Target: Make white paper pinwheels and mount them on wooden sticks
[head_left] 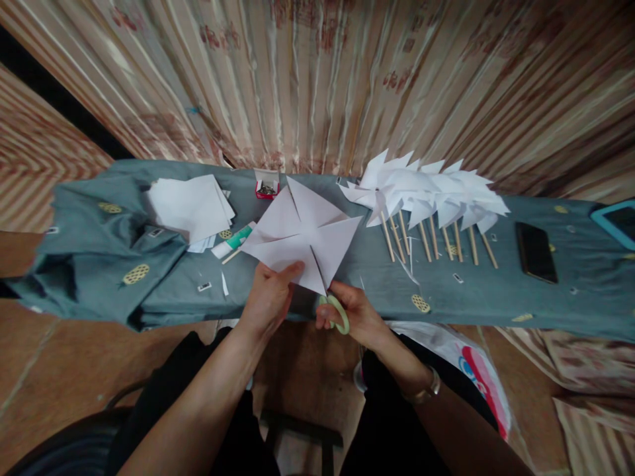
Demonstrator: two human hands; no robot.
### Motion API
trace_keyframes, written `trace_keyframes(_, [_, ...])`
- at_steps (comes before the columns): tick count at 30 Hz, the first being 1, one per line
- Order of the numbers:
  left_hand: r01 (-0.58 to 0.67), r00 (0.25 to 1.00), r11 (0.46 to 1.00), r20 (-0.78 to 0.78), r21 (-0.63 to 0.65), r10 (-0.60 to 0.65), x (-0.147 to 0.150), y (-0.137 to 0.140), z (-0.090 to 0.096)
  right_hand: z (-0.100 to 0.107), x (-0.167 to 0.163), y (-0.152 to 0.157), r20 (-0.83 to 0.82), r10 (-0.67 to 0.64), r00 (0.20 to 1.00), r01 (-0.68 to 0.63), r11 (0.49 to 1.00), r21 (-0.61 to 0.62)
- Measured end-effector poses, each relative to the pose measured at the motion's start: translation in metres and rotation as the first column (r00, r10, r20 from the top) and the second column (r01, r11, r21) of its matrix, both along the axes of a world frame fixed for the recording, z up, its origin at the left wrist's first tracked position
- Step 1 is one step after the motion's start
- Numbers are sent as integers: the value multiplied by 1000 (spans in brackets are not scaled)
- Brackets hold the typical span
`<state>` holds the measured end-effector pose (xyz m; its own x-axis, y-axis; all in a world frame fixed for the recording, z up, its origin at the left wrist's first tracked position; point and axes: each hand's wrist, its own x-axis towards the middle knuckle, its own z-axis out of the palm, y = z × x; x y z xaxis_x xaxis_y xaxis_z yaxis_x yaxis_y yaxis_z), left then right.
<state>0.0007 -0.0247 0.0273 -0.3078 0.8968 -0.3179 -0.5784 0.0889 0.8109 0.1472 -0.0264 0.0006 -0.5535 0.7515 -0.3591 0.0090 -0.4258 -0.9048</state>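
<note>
A square sheet of white paper (310, 228) with slits running in from its corners is in front of me, tilted over the bench. My left hand (272, 291) grips its near edge, thumb on top and fingers underneath. In my right hand (352, 307) is a pair of scissors (338, 313) with pale green handles, held at the paper's near corner. The paper hides the scissor blades. A glue stick (234, 241) with a green label and a thin wooden stick lie just left of the paper. Behind it stands a small red box (267, 190) with metal pins inside.
White paper pinwheels (426, 188) on wooden sticks lie in a row at the right. A stack of white paper (191, 205) is at the left. Farther right are a black phone (536, 251) and a blue-edged device (615, 221). A grey-green cloth (496, 304) covers the narrow bench; a curtain hangs behind.
</note>
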Motion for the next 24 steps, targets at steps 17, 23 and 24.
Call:
trace_keyframes(17, [38, 999, 999, 15, 0, -38, 1, -2, 0, -5, 0, -2, 9, -52, 999, 53, 999, -7])
trace_keyframes(23, [43, 999, 999, 28, -2, -43, 2, -3, -1, -3, 1, 1, 37, -48, 998, 49, 999, -7])
trace_keyframes(24, [48, 998, 999, 32, 0, -48, 2, -3, -2, -3, 1, 1, 37, -52, 998, 53, 998, -17])
